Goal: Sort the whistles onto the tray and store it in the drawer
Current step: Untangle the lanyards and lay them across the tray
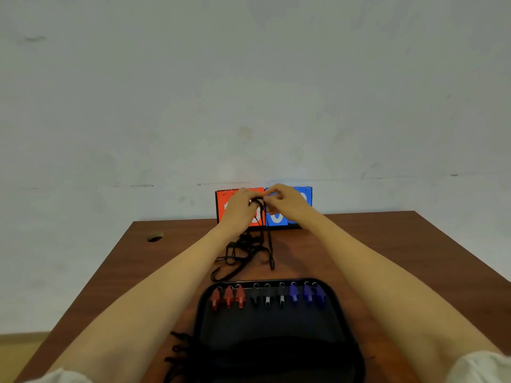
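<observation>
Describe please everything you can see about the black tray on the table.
The black tray is a shallow rectangle with rounded corners and a raised rim, plastic by its look. It lies flat on the brown table, near the person. Nine whistles lie in a row along its far edge: three red, three black, three blue. Neither hand touches it.

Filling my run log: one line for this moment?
both hands working black cords | nine whistles sorted by colour on tray | drawer unseen

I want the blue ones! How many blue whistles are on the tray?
3. The blue whistles sit side by side at the right end of the row on the black tray, beside the black whistles.
</observation>
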`<state>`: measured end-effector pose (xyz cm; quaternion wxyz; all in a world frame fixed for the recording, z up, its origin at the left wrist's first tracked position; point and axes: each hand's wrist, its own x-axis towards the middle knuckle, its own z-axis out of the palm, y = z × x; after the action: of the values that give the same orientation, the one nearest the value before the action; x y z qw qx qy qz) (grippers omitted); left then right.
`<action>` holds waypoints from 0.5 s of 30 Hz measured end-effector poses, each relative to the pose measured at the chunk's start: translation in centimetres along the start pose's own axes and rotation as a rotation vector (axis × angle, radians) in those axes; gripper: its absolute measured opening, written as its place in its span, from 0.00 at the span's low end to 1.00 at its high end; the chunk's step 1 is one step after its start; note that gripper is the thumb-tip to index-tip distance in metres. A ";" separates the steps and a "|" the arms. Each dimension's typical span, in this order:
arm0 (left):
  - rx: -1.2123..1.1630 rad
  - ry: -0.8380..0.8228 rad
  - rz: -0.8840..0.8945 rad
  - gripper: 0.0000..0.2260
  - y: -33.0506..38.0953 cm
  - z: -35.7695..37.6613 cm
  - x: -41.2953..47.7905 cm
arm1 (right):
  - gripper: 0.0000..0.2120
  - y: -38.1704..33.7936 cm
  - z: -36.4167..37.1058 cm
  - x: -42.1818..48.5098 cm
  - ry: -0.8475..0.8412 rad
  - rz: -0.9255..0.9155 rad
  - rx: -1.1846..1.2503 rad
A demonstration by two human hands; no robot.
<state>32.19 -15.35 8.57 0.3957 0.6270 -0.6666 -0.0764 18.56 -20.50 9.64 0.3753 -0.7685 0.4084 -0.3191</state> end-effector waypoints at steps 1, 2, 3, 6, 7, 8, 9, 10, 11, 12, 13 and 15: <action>-0.002 -0.002 -0.005 0.15 0.2 -0.2 -0.2 | 0.10 -0.1 0.0 -0.2 0.012 -0.005 -0.013; -0.016 0.000 -0.010 0.16 0.4 -0.4 -0.4 | 0.10 -0.1 0.0 -0.4 0.026 -0.021 -0.028; -0.053 0.004 -0.022 0.17 0.6 -0.6 -0.6 | 0.10 -0.3 0.0 -0.7 0.043 -0.042 -0.035; -0.155 0.013 -0.068 0.20 0.8 -1.0 -1.4 | 0.11 -1.3 0.0 -1.7 0.061 -0.104 -0.023; -0.144 0.011 -0.078 0.19 0.8 -1.1 -1.5 | 0.11 -1.6 0.0 -2.0 0.051 -0.126 -0.034; -0.123 0.009 -0.078 0.18 0.8 -1.1 -1.7 | 0.12 -1.8 -0.1 -2.3 0.037 -0.151 -0.065; -0.100 0.006 -0.069 0.16 0.9 -1.2 -1.8 | 0.11 -1.9 -0.2 -2.6 0.024 -0.174 -0.085; -0.086 0.002 -0.062 0.15 1.0 -1.3 -1.9 | 0.11 -1.9 -0.3 -2.7 0.014 -0.186 -0.083; -0.080 -0.004 -0.058 0.13 1.2 -1.4 -2.1 | 0.10 -1.9 -0.5 -2.9 0.011 -0.188 -0.059; -0.076 -0.021 -0.065 0.12 1.4 -1.6 -2.2 | 0.09 -1.9 -0.6 -3.0 0.023 -0.179 -0.033; -0.059 -0.054 -0.075 0.11 1.5 -1.7 -2.3 | 0.08 -2.0 -0.8 -3.1 0.044 -0.168 -0.006; -0.002 -0.153 -0.105 0.16 1.4 -1.9 -2.4 | 0.05 -2.3 -1.2 -3.3 0.087 -0.156 0.018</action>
<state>32.09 -12.17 9.62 0.3396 0.6530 -0.6611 -0.1453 16.99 -17.12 11.58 0.3383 -0.7799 0.3603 -0.3841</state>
